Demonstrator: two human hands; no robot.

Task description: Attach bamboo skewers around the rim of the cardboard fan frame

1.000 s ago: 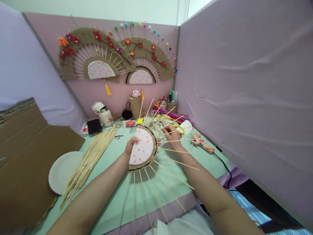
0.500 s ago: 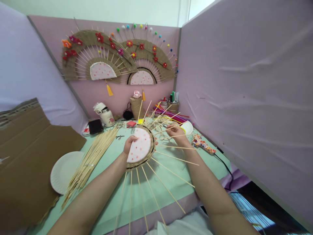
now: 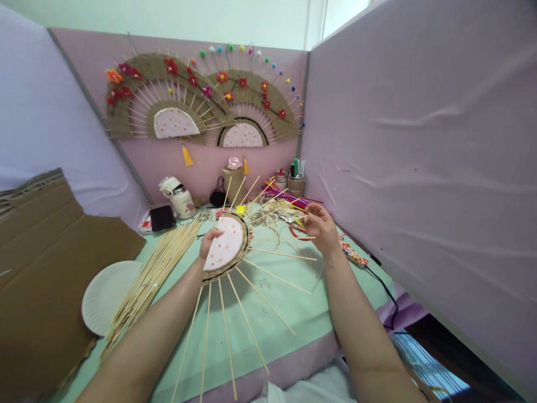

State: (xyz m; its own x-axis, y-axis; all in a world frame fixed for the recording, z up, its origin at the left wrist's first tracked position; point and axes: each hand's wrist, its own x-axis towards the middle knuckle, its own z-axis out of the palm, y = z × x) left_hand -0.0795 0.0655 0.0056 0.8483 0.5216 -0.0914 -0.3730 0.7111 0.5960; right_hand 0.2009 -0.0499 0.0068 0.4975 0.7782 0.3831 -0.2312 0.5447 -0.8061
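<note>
My left hand grips a half-made fan at its half-round base, thumb on the front and fingertips showing behind the curved edge. The base is covered in white cloth with pink dots and edged with twine and a dark band. Thin wooden sticks spread out from that edge. Off to the right, my right hand is up by the stick tips with its fingers pinched together. What lies between those fingers is too small to make out. Red-handled scissors lie just left of that hand.
Left are a bundle of sticks, a paper plate and cardboard. At the back stand a bottle, a twine roll and a pen holder. A corded glue gun lies right. Two finished fans hang behind.
The fan and my left hand have shifted a little left and down. My right hand has moved right, away from the fan's base. The scissors' red handles now show beside it.
</note>
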